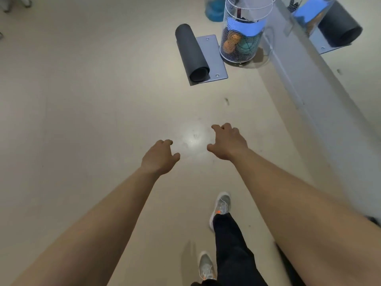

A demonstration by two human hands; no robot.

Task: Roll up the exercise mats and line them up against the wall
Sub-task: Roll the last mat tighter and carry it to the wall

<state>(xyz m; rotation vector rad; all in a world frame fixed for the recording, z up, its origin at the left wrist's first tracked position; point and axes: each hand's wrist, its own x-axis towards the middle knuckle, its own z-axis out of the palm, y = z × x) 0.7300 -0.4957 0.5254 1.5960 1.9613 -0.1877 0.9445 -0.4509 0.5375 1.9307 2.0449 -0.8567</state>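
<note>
Both arms are out in front of us over the bare floor [82,100]. The left hand [159,156] and right hand [227,141] hang side by side, palms down, and hold nothing. The fingers [218,127] are loosely curled, thumbs apart from them, ready to close on something.

The dark mat [191,52] lies well ahead, up toward the far edge of the floor and well apart from both hands. It's nearly all rolled. A flat grey strip [216,56] pokes out on its right side, and that looks like the last unrolled tail, though we can't be sure. A wire basket [241,44] stands just beside it, right by the foot of the mirrored wall [305,83].

So the job here, as we read it, is to reach that roll and finish it. We should take it with one hand near each end, thumbs under and fingers over the top. Then we roll evenly so the ends stay flush and the coil stays tight. We should mind the basket as the roll comes round, then set the roll along the wall.
</note>
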